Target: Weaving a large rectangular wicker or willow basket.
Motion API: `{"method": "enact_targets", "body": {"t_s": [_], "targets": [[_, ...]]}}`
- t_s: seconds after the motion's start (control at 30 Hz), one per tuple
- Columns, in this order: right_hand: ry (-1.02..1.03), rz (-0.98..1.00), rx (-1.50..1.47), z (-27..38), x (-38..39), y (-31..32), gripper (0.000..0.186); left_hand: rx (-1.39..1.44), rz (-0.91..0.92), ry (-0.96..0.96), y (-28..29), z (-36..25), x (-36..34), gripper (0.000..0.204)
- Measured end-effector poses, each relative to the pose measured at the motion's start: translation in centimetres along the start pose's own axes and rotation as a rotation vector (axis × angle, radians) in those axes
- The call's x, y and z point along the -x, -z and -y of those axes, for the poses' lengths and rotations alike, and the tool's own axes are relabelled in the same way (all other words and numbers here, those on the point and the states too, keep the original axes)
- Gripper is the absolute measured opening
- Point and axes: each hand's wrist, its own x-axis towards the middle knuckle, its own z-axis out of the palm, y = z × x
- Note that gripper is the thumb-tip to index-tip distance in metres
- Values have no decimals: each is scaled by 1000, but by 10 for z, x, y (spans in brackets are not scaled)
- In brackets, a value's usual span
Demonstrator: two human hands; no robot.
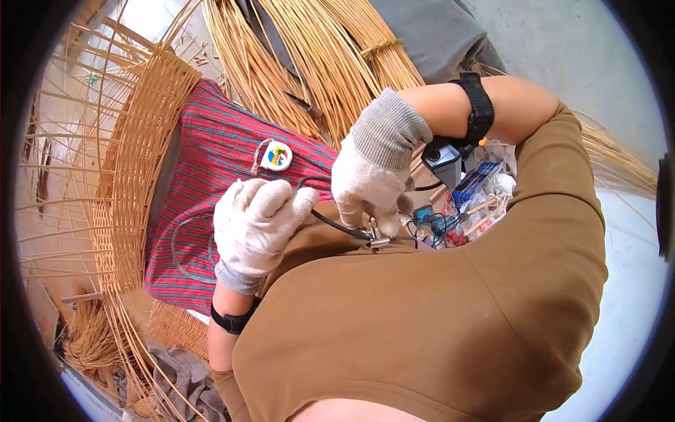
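Both my hands wear white knit work gloves with grey cuffs. My left hand [261,219] is closed around a thin black cable [341,226] in front of my brown shirt [422,302]. The cable runs right to a small metal clip [377,240] at the shirt. My right hand [370,181] bends down with its fingertips pinched at this clip. More cable loops behind the right hand toward a small grey-black device [444,163] beside the right forearm. Black straps circle both forearms.
A red striped cloth [232,141] lies over my lap, holding a round white tape measure [275,155] and a grey cord. Left is a partly woven wicker piece [140,162] with long loose stakes. Wicker rod bundles [295,49] lie ahead. A blue basket [478,181] and clutter sit right.
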Motion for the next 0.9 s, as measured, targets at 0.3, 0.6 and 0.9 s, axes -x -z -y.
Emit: {"method": "enact_targets", "body": {"t_s": [0.3, 0.6, 0.9], "targets": [[131, 5, 47, -5, -12, 4, 32, 128, 156, -143, 2, -16, -20, 16], [67, -87, -98, -13, 1, 8, 30, 127, -94, 167, -6, -4, -14, 31], [235, -235, -95, -32, -12, 3, 36, 200, -142, 237, -12, -1, -8, 28]]}}
